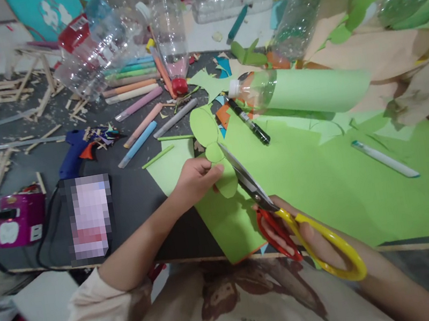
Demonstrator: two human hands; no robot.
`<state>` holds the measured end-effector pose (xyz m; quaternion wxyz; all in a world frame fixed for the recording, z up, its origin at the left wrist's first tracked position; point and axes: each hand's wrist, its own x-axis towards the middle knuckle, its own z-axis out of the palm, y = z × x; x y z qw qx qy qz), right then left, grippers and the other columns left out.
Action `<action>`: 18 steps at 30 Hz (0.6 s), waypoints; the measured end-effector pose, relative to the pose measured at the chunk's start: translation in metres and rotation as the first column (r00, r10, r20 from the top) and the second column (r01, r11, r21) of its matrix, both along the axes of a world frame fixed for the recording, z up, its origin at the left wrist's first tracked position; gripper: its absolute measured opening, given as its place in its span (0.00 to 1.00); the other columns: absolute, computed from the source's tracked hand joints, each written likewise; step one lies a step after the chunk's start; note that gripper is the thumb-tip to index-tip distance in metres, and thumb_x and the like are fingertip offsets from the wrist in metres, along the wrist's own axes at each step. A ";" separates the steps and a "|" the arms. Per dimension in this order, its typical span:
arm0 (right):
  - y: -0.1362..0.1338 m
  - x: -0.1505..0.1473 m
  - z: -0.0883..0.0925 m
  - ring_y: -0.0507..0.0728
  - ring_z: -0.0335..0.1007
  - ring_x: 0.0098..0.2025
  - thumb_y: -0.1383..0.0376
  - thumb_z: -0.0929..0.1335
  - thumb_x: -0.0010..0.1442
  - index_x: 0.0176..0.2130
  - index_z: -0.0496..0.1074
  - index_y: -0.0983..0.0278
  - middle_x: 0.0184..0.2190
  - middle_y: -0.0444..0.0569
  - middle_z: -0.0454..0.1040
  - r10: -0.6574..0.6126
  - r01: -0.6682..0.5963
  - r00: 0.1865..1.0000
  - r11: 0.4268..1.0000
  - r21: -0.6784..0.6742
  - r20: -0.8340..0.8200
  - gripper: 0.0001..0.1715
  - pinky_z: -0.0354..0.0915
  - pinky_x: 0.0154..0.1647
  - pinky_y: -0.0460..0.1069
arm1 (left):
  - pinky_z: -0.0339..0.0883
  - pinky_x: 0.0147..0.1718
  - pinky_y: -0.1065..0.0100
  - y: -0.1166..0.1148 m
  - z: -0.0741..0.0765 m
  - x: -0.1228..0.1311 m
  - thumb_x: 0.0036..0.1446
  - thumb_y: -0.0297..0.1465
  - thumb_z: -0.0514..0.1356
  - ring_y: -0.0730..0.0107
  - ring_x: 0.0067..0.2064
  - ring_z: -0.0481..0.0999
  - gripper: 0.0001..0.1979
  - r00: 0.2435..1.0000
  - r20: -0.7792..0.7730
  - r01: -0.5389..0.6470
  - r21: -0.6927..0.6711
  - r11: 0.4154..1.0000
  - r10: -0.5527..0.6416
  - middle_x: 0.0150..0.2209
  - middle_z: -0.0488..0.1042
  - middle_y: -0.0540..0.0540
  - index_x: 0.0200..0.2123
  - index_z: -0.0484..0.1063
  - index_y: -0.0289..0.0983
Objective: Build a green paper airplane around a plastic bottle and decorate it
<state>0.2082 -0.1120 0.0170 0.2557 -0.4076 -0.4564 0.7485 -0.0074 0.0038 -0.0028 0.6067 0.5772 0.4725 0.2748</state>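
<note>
Scissors (275, 210) with red and yellow handles sit nearest me, at 5 o'clock. My right hand (313, 242) is closed through the loops and grips them. The blades point toward 11 o'clock and lie against the edge of the green paper cutout (212, 144). My left hand (195, 177), at 7 o'clock of that cutout, pinches its lower lobe between thumb and fingers. It holds the cutout above the green paper sheet (323, 181), which is spread on the dark table (138, 194). At 1 o'clock of the cutout a black marker (250, 122) lies on the sheet, and a white pen (385, 159) lies at 3 o'clock. Beyond the marker a plastic bottle (256, 89) lies on its side, wrapped in green paper. A blue glue gun (73, 153) rests at 10 o'clock, with pastel pens (139, 103) farther back.
</note>
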 end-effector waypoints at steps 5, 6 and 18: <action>-0.001 -0.003 -0.005 0.48 0.46 0.19 0.33 0.58 0.59 0.48 0.60 0.60 0.23 0.37 0.59 -0.022 0.019 0.998 0.999 -0.051 -0.061 0.37 0.51 0.20 0.47 | 0.46 0.12 0.75 0.001 0.000 0.000 0.47 0.40 0.55 0.81 0.13 0.51 0.22 1.000 -0.027 0.013 0.025 1.000 -0.012 0.11 0.45 0.57 0.12 0.46 0.41; -0.001 -0.003 -0.006 0.48 0.46 0.19 0.33 0.59 0.58 0.49 0.60 0.60 0.22 0.36 0.59 -0.034 0.030 0.998 0.998 -0.058 -0.057 0.38 0.50 0.20 0.47 | 0.46 0.12 0.75 0.001 0.000 0.000 0.46 0.40 0.55 0.81 0.13 0.51 0.22 1.000 -0.029 0.010 0.025 1.000 -0.010 0.11 0.45 0.57 0.12 0.46 0.40; -0.007 -0.001 -0.015 0.47 0.43 0.18 0.29 0.61 0.52 0.51 0.65 0.61 0.20 0.36 0.57 -0.111 0.115 0.993 0.990 -0.083 0.045 0.46 0.44 0.16 0.46 | 0.42 0.13 0.74 0.000 -0.003 0.000 0.46 0.41 0.58 0.82 0.15 0.46 0.23 1.000 0.024 -0.015 -0.063 0.998 0.017 0.13 0.41 0.58 0.11 0.47 0.40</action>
